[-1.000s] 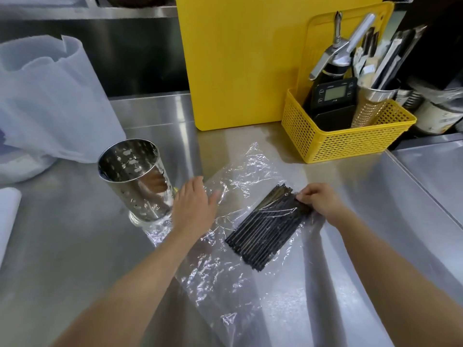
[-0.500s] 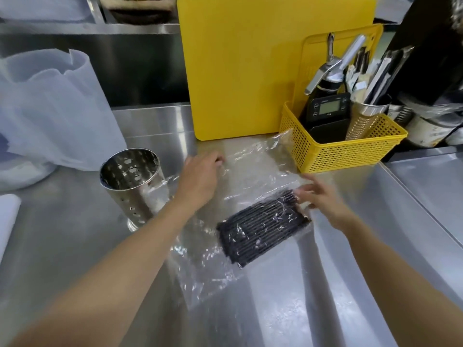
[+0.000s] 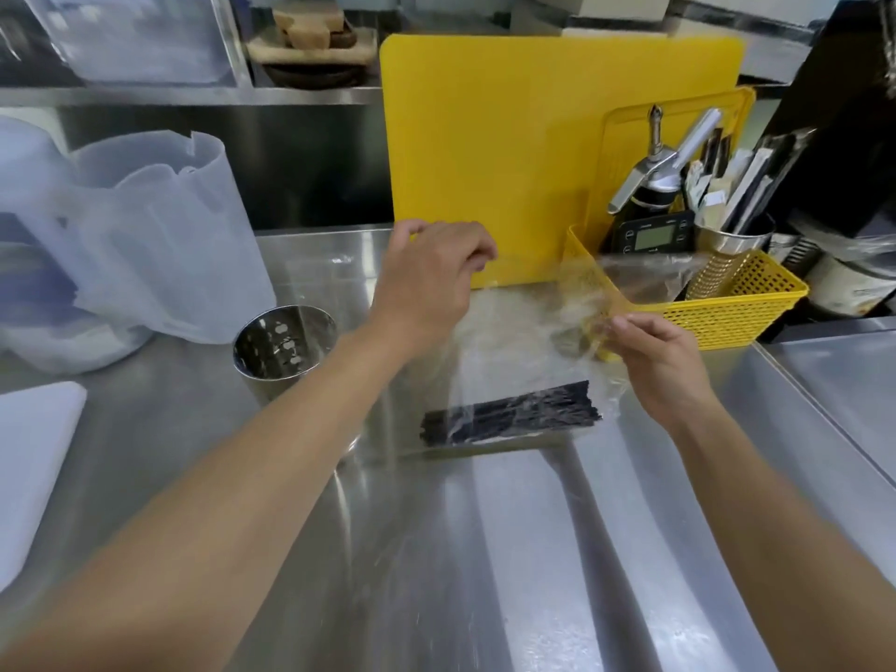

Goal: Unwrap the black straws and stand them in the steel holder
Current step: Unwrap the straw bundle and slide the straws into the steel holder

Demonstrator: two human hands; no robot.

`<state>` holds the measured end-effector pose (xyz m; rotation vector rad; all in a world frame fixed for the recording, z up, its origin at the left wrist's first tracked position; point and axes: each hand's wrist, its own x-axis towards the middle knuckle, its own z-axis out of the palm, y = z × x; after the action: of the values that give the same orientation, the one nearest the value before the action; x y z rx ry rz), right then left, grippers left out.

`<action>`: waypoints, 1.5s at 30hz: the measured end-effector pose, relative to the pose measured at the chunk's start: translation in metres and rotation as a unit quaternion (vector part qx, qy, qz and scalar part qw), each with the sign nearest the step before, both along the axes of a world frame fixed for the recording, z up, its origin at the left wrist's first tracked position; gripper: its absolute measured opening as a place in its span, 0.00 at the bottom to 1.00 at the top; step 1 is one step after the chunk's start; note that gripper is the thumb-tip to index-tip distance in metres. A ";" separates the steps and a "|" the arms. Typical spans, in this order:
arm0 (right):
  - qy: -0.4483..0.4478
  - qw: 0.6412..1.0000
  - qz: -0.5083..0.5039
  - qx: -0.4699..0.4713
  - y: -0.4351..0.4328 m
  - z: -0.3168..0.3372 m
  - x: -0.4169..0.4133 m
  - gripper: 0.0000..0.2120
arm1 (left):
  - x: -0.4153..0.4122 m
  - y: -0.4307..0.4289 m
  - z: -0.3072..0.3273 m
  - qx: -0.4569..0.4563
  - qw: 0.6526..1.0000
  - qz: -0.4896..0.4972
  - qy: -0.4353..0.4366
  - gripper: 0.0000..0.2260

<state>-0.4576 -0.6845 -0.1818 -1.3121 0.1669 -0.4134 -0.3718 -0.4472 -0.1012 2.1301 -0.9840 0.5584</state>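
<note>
Both hands were raised over the steel counter (image 3: 485, 550), with clear plastic wrap (image 3: 523, 332) stretched between them. The left hand (image 3: 431, 283) pinched one side of it and the right hand (image 3: 664, 366) pinched the other. The black straws (image 3: 509, 417) lay bundled in the wrap's lower part. The steel holder (image 3: 281, 341) stood upright to their left.

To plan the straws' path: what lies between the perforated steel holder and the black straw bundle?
In the head view, the person's left forearm crosses between perforated steel holder and black straw bundle; clear plastic wrap also hangs there.
</note>
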 end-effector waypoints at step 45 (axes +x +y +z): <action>-0.100 0.929 0.026 0.356 0.030 0.125 0.012 0.33 | -0.008 0.040 -0.019 -0.525 0.539 -0.085 0.653 0.15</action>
<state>-0.4452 -0.6541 -0.0571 -0.5513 0.0956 -0.3867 -0.3802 -0.4075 -0.1203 0.7592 0.1484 -0.5235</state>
